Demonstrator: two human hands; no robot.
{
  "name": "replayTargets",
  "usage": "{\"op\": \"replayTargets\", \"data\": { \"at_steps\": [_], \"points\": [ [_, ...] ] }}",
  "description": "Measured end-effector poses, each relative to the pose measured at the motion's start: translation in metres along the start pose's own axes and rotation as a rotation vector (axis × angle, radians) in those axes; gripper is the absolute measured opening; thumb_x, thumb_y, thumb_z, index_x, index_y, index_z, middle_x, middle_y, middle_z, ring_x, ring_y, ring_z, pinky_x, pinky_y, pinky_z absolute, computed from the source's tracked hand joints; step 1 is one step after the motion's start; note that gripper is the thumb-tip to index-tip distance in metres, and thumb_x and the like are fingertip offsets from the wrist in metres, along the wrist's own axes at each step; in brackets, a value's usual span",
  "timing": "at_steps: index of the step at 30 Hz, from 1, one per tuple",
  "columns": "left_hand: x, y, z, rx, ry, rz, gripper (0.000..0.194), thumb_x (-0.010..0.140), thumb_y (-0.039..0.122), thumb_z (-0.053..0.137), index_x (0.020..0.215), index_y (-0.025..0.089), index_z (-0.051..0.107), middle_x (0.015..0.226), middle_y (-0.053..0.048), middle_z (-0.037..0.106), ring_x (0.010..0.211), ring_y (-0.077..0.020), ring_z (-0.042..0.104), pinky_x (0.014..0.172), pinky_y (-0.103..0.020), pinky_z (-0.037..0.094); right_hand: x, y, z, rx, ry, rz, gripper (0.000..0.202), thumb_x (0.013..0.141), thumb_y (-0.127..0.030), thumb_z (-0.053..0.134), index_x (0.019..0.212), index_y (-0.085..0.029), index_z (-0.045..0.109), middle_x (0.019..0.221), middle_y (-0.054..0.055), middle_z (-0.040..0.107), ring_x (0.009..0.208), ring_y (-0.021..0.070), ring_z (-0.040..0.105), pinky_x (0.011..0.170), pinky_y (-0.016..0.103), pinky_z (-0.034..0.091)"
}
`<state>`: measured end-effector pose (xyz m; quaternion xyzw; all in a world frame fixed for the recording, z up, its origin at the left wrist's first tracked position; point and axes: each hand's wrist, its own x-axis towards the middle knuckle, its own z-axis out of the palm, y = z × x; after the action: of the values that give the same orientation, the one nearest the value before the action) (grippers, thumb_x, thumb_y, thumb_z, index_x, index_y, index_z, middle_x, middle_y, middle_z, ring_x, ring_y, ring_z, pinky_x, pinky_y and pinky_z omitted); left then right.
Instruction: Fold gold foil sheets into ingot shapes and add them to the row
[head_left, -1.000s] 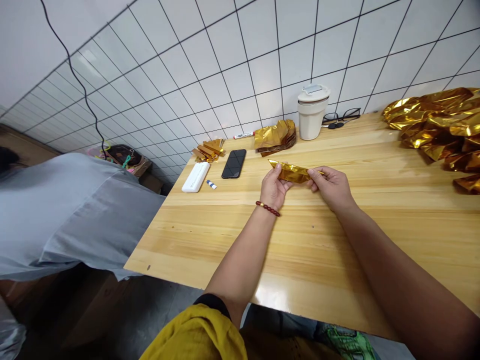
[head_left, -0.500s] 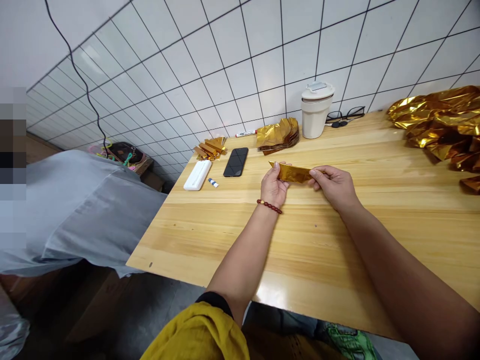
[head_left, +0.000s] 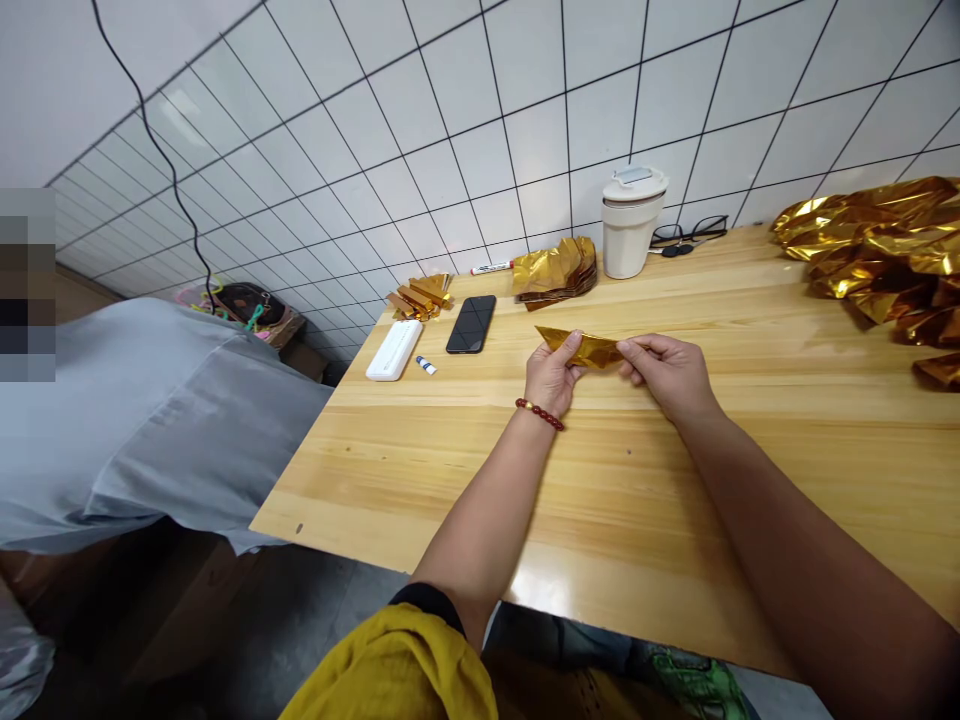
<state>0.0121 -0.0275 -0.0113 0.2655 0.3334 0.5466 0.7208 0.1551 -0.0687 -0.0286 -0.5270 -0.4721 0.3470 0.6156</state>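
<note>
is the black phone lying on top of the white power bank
No, the black phone lies flat on the table beside the white power bank, with bare wood showing between them.

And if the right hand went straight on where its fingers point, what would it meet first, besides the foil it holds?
Most likely the left hand, which grips the left part of the gold foil. One view leaves depth unclear, so the right hand might miss it.

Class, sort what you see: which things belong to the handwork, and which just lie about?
Likely belonging:
- gold foil piece, held by left hand and right hand
- foil stack
- foil strips
- foil heap

Apparently just lying about:
- phone
- white block
- marker
- lidded cup
- glasses
</note>
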Motion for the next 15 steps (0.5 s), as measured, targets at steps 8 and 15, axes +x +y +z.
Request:
{"op": "replayTargets", "data": {
  "at_steps": [8, 15],
  "points": [
    [0.0001, -0.0002, -0.0019, -0.022, -0.068, 0.040, 0.026, 0.066, 0.028, 0.082, 0.083, 0.014, 0.068, 0.080, -0.004, 0.071, 0.080, -0.0172, 0.068, 0.086, -0.038, 0.052, -0.0012, -0.0053, 0.0010, 0.031, -0.053, 0.012, 0.035, 0.075, -0.054, 0.071, 0.080, -0.019, 0.070, 0.056, -0.001, 0.064, 0.046, 0.0101, 0.051, 0.048, 0.023, 0.043],
    [-0.0043, -0.0018, -0.0003, 0.076, -0.076, -0.017, 0.027, 0.060, 0.025, 0.085, 0.078, 0.012, 0.070, 0.079, -0.005, 0.071, 0.084, -0.0202, 0.069, 0.087, -0.039, 0.051, -0.0024, -0.0032, -0.0003, -0.011, -0.060, -0.023, 0.034, 0.076, -0.054, 0.070, 0.078, -0.020, 0.070, 0.056, -0.001, 0.063, 0.046, 0.0105, 0.050, 0.046, 0.023, 0.042]
  ]
}}
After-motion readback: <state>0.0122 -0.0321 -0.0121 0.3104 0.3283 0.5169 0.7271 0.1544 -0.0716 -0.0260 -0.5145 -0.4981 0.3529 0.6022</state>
